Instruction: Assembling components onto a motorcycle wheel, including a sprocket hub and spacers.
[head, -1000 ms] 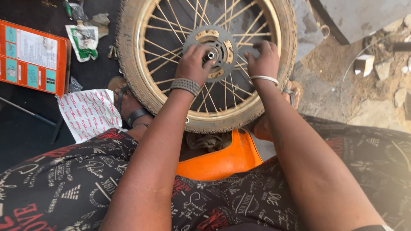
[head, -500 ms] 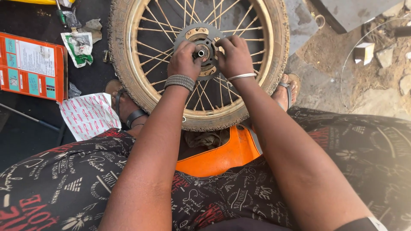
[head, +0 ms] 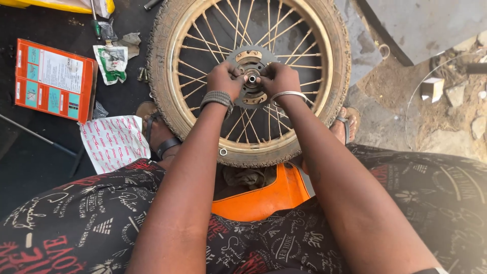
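Head view: the wheel [head: 248,76], a spoked one with a worn tyre and a dull gold rim, stands on the ground between the person's feet, just ahead of the knees. At its centre is the hub [head: 251,77], ringed by a grey toothed sprocket [head: 249,54]. The left hand [head: 224,79] is closed on the hub's left side, fingers curled tight against it; it wears a grey beaded band at the wrist. The right hand [head: 278,78] is closed the same way on the hub's right side, with a thin silver bangle at the wrist. The thumbs nearly meet at the small axle hole in the middle.

Below the wheel an orange stool [head: 264,198] shows between the legs, which are covered in black cloth printed with white and red writing. A sandalled foot [head: 160,134] rests left of the tyre, another [head: 347,124] right of it.

On the dark mat to the left lies a flat orange box [head: 53,78], rectangular, with a white label panel and small teal squares. Just below it is a white wrapper [head: 114,142] with red print, crumpled flat. Nearer the tyre lies a small torn green-and-white packet [head: 112,62]. A yellow package [head: 56,5] lies along the top edge. To the right is sandy ground with stones.
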